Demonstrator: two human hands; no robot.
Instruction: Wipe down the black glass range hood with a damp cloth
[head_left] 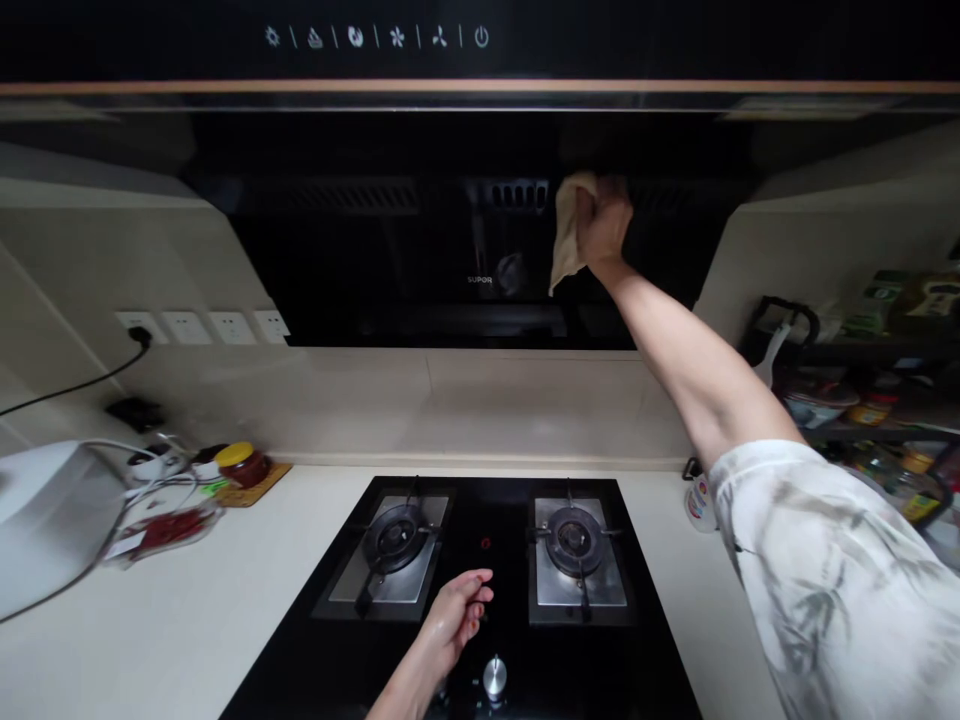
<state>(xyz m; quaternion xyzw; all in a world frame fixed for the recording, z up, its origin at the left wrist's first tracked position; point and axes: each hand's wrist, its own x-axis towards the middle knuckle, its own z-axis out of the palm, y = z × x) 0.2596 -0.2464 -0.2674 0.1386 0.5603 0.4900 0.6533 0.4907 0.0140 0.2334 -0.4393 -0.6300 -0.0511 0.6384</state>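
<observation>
In the head view, my right hand [609, 225] pinches a beige cloth [568, 232] just right of upper centre, up at the dark face of the range hood [337, 275]. My left hand [454, 614] hangs at lower centre over the black cooktop [600, 668] — its fingers in a loose, half-open curl — near the silver knob [494, 679], between the left burner [394, 538] and right burner [575, 538].

At left, a squat dark-red jar [249, 470] with a yellow lid [234, 453] sits on a flat brown board [262, 488]. Four square white sockets [187, 327] line the beige wall [525, 405], a black plug [139, 336] in the leftmost. A labelled white bottle [699, 504] stands at right.
</observation>
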